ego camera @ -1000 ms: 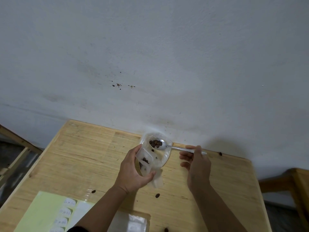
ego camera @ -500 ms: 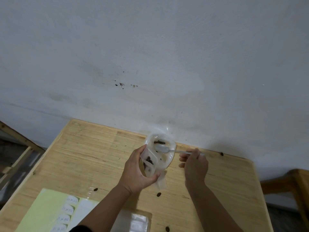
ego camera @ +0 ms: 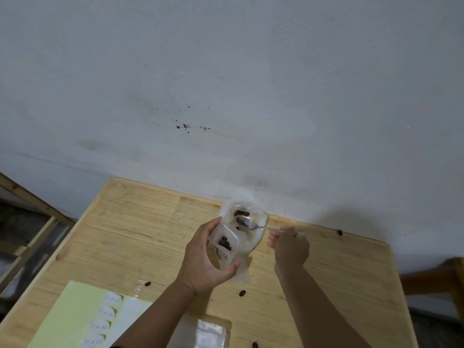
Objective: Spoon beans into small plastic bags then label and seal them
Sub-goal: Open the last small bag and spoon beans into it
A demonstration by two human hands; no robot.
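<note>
My left hand [ego camera: 204,259] grips a small clear plastic bag [ego camera: 224,243], held open, with a few dark beans inside. Behind it a larger clear bag [ego camera: 253,237] of beans [ego camera: 241,212] lies at the table's far edge. My right hand [ego camera: 290,247] pinches the handle of a metal spoon [ego camera: 247,223]. The spoon's bowl is inside the large bag, just below the beans, and looks empty.
The wooden table [ego camera: 130,229] stands against a white wall. A yellow-green sheet with white labels [ego camera: 105,315] lies at the near left. Empty small bags [ego camera: 209,334] sit near the front. Loose beans [ego camera: 242,293] are scattered on the wood. A wooden chair [ego camera: 437,277] is at right.
The spoon, full of beans a second ago, has tipped out and now lies empty in the large bag. More beans sit in the small bag. Both hands stayed nearly in place.
</note>
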